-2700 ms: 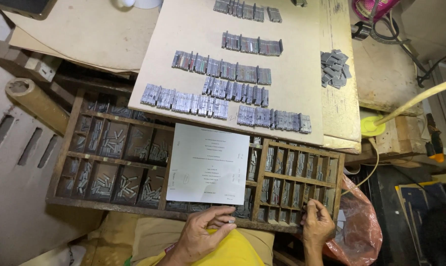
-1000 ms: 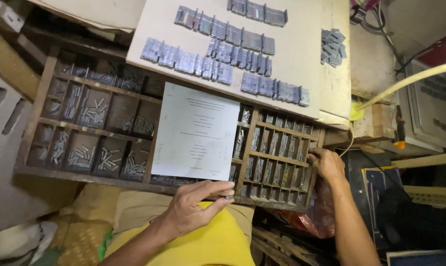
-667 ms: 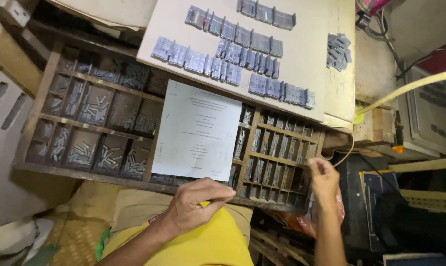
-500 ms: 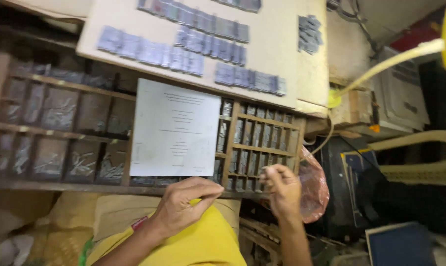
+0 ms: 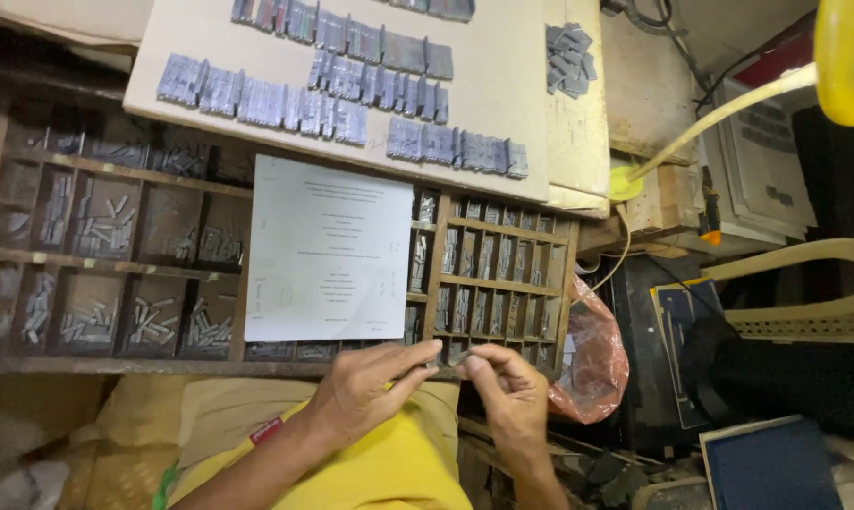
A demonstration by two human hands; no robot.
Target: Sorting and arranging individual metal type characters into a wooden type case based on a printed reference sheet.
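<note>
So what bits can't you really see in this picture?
All in the head view:
- Whatever the left hand and right hand pinch between them: too small, covered by the fingers.
- The writing on the paper sheet: too tiny.
- The tray compartments beneath the paper: hidden by it.
- The top rows of metal type on the board: cut off by the upper edge.

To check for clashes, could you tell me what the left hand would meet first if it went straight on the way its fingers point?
The left hand points right, so it would probably meet the right hand's fingertips first; depth is unclear.
</note>
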